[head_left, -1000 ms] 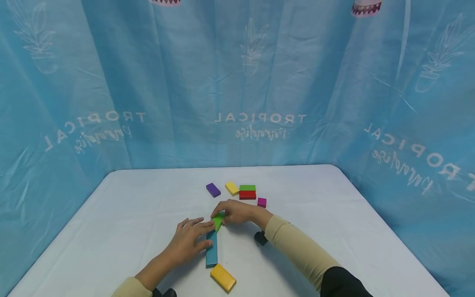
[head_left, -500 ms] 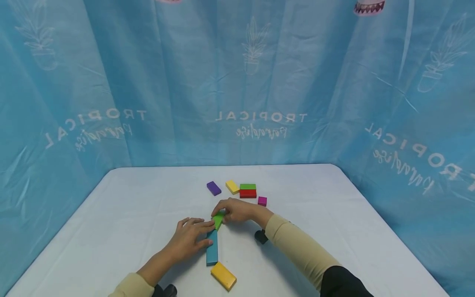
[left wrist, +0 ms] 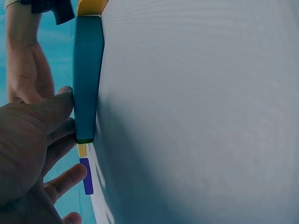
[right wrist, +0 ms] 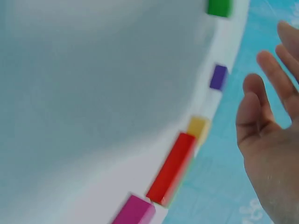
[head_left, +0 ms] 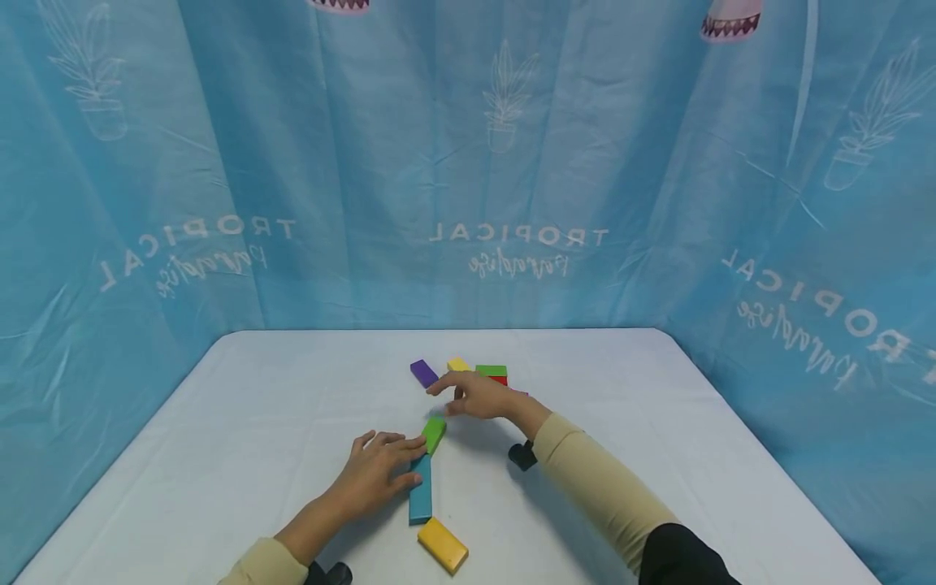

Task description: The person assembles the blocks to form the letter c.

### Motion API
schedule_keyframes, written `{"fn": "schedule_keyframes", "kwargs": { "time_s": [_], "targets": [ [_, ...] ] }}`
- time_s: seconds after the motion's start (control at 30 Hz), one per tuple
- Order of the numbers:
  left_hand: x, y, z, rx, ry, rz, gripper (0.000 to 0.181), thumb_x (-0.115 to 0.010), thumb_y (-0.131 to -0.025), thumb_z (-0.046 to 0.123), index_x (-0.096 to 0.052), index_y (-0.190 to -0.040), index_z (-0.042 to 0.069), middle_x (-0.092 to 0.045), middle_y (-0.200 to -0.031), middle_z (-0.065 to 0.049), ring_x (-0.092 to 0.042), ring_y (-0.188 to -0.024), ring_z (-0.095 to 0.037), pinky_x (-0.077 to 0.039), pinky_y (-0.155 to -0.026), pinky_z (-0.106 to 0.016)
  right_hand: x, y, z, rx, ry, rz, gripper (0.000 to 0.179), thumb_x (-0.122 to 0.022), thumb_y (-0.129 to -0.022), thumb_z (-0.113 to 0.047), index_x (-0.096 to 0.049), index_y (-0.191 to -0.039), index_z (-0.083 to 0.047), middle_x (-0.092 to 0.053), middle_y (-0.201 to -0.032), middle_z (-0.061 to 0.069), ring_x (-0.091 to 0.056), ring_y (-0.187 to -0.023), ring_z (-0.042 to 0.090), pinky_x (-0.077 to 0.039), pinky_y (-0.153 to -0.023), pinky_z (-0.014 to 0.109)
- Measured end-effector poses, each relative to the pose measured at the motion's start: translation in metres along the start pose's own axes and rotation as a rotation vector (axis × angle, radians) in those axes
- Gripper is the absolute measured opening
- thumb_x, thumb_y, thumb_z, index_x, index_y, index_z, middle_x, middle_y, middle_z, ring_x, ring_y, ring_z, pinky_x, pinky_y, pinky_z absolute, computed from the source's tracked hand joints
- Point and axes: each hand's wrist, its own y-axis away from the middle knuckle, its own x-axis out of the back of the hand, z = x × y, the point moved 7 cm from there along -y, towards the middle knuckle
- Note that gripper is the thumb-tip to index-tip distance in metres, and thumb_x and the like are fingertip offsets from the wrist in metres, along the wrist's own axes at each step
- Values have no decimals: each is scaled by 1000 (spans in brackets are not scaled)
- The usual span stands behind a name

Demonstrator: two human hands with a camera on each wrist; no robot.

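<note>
A row of wooden blocks runs across the table: a yellow block point(head_left: 443, 546) nearest, a long blue block point(head_left: 421, 504) behind it, then a light green block point(head_left: 435, 435) set at an angle. My left hand point(head_left: 373, 475) lies along the row's left side with fingers extended. Its thumb touches the blue block's edge, while a fingertip lies at the green block. Over the table behind the row, my right hand point(head_left: 478, 396) holds nothing, its fingers loosely spread. In front of it lies a purple block point(head_left: 423, 373), also visible in the right wrist view.
Toward the back are another yellow block point(head_left: 458, 364), a green block point(head_left: 491, 370) against a red block point(right wrist: 172, 169), and a magenta block point(right wrist: 133, 210). My right hand partly covers these in the head view. A blue curtain point(head_left: 468, 301) hangs around the white table point(head_left: 292, 390).
My right hand has let go of the light green block and moved up and away toward the back blocks. The left hand and the row stay in place.
</note>
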Motion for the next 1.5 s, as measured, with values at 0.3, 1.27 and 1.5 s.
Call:
{"fn": "schedule_keyframes", "kwargs": {
  "time_s": [0.3, 1.27, 1.5],
  "targets": [
    [1, 1, 0, 8, -6, 7, 43, -72, -86, 29, -65, -125, 11, -59, -132, 0, -49, -121, -30, -21, -103, -64, 50, 6, 23, -147, 27, 332, 32, -68, -90, -14, -65, -121, -6, -65, -111, 3, -55, -88, 18, -49, -73, 30],
    [1, 4, 0, -10, 46, 28, 45, -72, -87, 28, -64, -127, 10, -58, -133, 0, -49, -121, -30, -20, -103, -64, 52, 37, 96, -558, 28, 398, 28, -76, -84, -19, -72, -112, -17, -57, -108, 1, -46, -102, 22, -47, -81, 38],
    [1, 5, -1, -18, 33, 35, 45, -72, -87, 28, -63, -128, 11, -58, -133, -1, -49, -120, -29, -21, -103, -64, 52, 37, 101, -575, 23, 411, 28, -76, -83, -19, -71, -110, -16, -56, -108, 1, -46, -105, 22, -49, -82, 38]
  ]
}}
